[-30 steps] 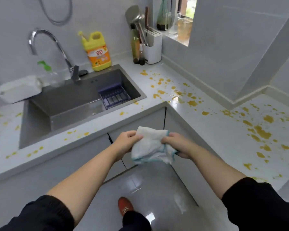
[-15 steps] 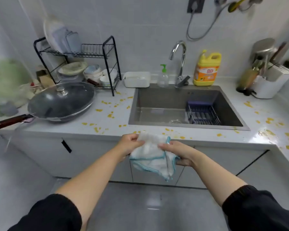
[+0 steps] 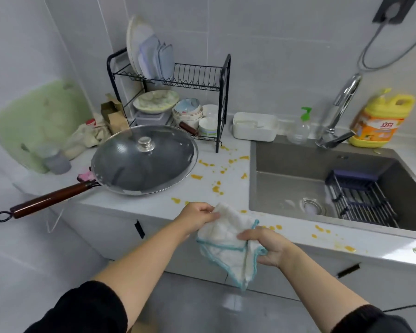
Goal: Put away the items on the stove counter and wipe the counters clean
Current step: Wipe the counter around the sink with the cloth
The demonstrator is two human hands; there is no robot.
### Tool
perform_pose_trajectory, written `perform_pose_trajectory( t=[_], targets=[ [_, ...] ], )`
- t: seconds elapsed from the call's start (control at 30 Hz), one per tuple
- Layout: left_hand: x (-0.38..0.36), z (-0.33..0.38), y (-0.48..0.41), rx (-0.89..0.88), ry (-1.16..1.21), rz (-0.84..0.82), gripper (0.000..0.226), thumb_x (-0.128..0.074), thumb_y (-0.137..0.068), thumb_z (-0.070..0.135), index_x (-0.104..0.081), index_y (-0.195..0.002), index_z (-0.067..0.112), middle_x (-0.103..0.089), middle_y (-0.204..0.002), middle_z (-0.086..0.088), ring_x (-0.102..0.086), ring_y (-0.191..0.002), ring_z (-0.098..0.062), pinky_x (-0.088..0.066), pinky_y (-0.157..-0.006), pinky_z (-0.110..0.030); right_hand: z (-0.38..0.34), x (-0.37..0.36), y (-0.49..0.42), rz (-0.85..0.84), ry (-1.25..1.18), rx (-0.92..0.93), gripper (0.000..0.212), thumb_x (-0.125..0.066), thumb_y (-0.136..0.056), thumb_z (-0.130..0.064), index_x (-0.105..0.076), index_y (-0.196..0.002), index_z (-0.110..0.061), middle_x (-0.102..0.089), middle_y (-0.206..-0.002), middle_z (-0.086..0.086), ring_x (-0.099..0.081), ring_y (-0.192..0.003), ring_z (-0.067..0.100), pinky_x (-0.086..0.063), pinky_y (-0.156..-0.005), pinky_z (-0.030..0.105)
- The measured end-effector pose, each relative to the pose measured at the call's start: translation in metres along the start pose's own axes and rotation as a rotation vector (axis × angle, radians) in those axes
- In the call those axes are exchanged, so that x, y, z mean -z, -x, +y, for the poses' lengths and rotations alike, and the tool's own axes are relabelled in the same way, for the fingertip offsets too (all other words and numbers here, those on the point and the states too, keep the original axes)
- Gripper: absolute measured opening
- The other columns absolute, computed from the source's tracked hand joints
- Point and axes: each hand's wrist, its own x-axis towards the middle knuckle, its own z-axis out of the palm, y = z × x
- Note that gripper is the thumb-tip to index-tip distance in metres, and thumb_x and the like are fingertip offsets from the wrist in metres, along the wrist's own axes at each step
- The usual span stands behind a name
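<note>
The left grip (image 3: 197, 216) pinches the top corner of the white cloth (image 3: 226, 246), its fingers curled over it. The right grip (image 3: 267, 248) closes round the cloth's right side with the thumb on top. The teal-edged cloth hangs between them in the air at the front edge of the table (image 3: 154, 203), just left of the sink (image 3: 298, 169). Yellow splatters (image 3: 216, 186) dot the table between the sink and the lidded wok (image 3: 144, 162), whose handle juts past the front edge. The dish rack (image 3: 178, 75) stands along the back edge.
</note>
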Motion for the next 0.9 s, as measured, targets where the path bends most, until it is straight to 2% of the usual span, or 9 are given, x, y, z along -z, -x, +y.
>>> perform_pose_trajectory(
  t=[0.07,0.2,0.37,0.43,0.53,0.6,0.67,0.8,0.9],
  targets=[
    [0.000,0.003,-0.015,0.012,0.064,0.047,0.006,-0.067,-0.086,0.014,-0.069,-0.081,0.015,-0.068,-0.082,0.001,-0.061,-0.075,-0.010,-0.049,-0.066,-0.018,-0.011,0.000,-0.010,0.016,-0.042,0.015,0.032,-0.050,-0.075,0.016,-0.069,-0.099,0.005,-0.068,-0.101,0.024,-0.069,-0.084,0.036,-0.057,-0.072,0.046],
    [0.010,0.001,-0.062,0.075,0.085,0.218,0.011,-0.058,-0.090,0.011,-0.068,-0.086,0.013,-0.068,-0.085,-0.005,-0.061,-0.073,-0.014,-0.049,-0.065,-0.022,-0.049,0.019,-0.034,0.044,-0.102,0.056,0.062,-0.075,-0.047,0.012,-0.065,-0.107,0.006,-0.064,-0.109,0.028,-0.067,-0.091,0.041,-0.056,-0.075,0.051],
    [0.015,0.003,-0.123,0.137,-0.630,0.308,0.035,-0.047,-0.093,0.018,-0.058,-0.126,0.023,-0.056,-0.133,0.004,-0.053,-0.120,-0.018,-0.040,-0.095,-0.025,-0.144,0.054,-0.059,0.224,-0.037,0.109,0.039,-0.046,-0.076,0.012,-0.054,-0.113,0.003,-0.068,-0.092,0.024,-0.070,-0.076,0.035,-0.058,-0.063,0.044],
    [0.014,0.008,-0.131,0.171,-0.954,0.277,0.033,-0.043,-0.093,0.019,-0.058,-0.122,0.020,-0.057,-0.130,-0.001,-0.055,-0.117,-0.022,-0.044,-0.092,-0.029,-0.180,0.060,-0.070,0.307,0.082,0.196,0.030,-0.037,-0.085,0.012,-0.056,-0.105,0.001,-0.068,-0.087,0.021,-0.070,-0.068,0.029,-0.059,-0.060,0.039],
    [0.004,0.015,-0.149,0.194,-1.275,0.214,0.028,-0.043,-0.093,0.013,-0.061,-0.115,0.015,-0.063,-0.120,-0.005,-0.058,-0.113,-0.023,-0.045,-0.087,-0.029,-0.237,0.072,-0.099,0.514,0.544,0.333,0.021,-0.039,-0.087,0.010,-0.056,-0.089,-0.003,-0.057,-0.070,0.013,-0.061,-0.051,0.019,-0.049,-0.046,0.024],
    [0.002,0.013,-0.159,0.206,-1.373,0.187,0.026,-0.043,-0.094,0.015,-0.062,-0.111,0.016,-0.065,-0.117,-0.002,-0.060,-0.110,-0.021,-0.046,-0.084,-0.029,-0.266,0.081,-0.138,0.641,0.917,0.417,0.019,-0.042,-0.087,0.003,-0.056,-0.095,-0.007,-0.056,-0.072,0.010,-0.057,-0.062,0.025,-0.041,-0.050,0.024],
    [0.002,0.008,-0.167,0.207,-1.409,0.151,0.026,-0.041,-0.093,0.017,-0.063,-0.108,0.017,-0.065,-0.114,-0.001,-0.062,-0.107,-0.021,-0.047,-0.081,-0.030,-0.281,0.084,-0.186,0.639,1.185,0.488,0.025,-0.042,-0.086,0.000,-0.055,-0.106,-0.007,-0.058,-0.086,0.010,-0.058,-0.084,0.031,-0.040,-0.062,0.028],
    [0.011,0.005,-0.171,0.177,-1.496,0.076,0.030,-0.037,-0.095,0.021,-0.062,-0.111,0.016,-0.064,-0.115,-0.002,-0.061,-0.106,-0.024,-0.047,-0.080,-0.031,-0.280,0.081,-0.272,0.512,1.413,0.436,0.050,-0.045,-0.089,-0.006,-0.040,-0.138,-0.013,-0.057,-0.124,0.014,-0.054,-0.114,0.033,-0.042,-0.087,0.033],
    [0.016,0.009,-0.173,0.146,-1.531,-0.001,0.030,-0.037,-0.094,0.020,-0.064,-0.105,0.012,-0.064,-0.111,-0.006,-0.061,-0.102,-0.027,-0.045,-0.080,-0.032,-0.277,0.077,-0.314,0.487,1.484,0.399,0.058,-0.044,-0.091,-0.008,-0.028,-0.146,-0.017,-0.046,-0.140,0.012,-0.046,-0.124,0.031,-0.038,-0.097,0.031]
  ],
)
